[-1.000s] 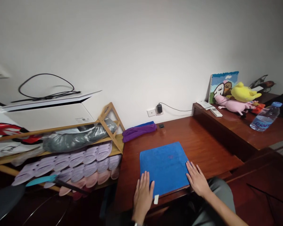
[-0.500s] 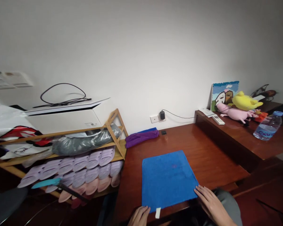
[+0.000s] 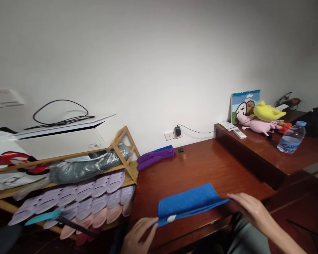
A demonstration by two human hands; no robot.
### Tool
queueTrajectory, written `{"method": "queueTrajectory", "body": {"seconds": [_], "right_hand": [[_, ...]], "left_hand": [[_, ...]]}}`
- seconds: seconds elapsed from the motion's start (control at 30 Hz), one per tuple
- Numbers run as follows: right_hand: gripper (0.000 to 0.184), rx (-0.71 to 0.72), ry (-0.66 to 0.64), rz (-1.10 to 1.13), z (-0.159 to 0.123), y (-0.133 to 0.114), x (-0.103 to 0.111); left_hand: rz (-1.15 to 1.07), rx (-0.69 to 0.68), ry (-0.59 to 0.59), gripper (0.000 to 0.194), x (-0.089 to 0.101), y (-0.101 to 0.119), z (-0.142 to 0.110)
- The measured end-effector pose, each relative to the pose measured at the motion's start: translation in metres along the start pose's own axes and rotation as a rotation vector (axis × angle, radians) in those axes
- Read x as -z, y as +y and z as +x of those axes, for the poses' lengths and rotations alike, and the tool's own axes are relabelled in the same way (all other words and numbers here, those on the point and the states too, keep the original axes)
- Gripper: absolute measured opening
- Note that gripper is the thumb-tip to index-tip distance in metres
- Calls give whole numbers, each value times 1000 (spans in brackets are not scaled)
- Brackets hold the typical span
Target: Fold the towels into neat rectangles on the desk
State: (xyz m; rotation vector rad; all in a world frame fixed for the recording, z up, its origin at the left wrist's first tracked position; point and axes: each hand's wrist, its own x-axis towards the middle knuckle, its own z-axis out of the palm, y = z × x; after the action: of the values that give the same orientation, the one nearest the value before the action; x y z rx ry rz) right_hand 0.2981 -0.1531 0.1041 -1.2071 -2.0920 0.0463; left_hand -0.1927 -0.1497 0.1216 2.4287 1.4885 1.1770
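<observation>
A blue towel (image 3: 187, 201) lies on the reddish-brown desk, its near part lifted and folded over toward the far side. A small white label (image 3: 171, 218) shows on its near left edge. My left hand (image 3: 140, 234) pinches the towel's near left corner. At the opposite corner, my right hand (image 3: 250, 208) grips the cloth between thumb and fingers. The raised edge runs between both hands, just above the desk's front edge.
Folded purple and blue cloths (image 3: 156, 157) lie against the wall. To the left stands a wooden rack (image 3: 132, 173) with slippers (image 3: 99, 190) and a white box (image 3: 60, 143). A water bottle (image 3: 291, 139), plush toys (image 3: 269, 113) and a remote (image 3: 239, 133) sit on the raised right-hand surface.
The towel lay flat with my hands at its near corners. Both hands now hold those corners up, and the near part is folded away from me. The view has shifted slightly right.
</observation>
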Motion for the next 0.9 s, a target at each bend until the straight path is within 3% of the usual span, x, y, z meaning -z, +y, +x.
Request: {"method": "queueTrajectory", "body": {"seconds": [0.13,0.27,0.37,0.47,0.67,0.8,0.9], "right_hand": [[29,1,39,69,41,1,64],[30,-46,32,81,87,20,97],[40,-90,1,73,127,53,100],[48,-135,-26,37,174,96,99],[32,-158,157,-124,266,169,104],[28,-198,288,-178,284,213,88],[29,-318,290,-194,267,247,53]], "left_hand": [[-78,79,-15,24,35,21,77],[-249,130,-187,26,28,19,156],[-401,152,-310,30,1,10,213],[-462,140,-323,33,-28,5,270],[-396,18,-90,33,-71,4,370],[-294,-33,-3,28,-114,-5,397],[-231,-29,-33,24,-163,-16,387]]}}
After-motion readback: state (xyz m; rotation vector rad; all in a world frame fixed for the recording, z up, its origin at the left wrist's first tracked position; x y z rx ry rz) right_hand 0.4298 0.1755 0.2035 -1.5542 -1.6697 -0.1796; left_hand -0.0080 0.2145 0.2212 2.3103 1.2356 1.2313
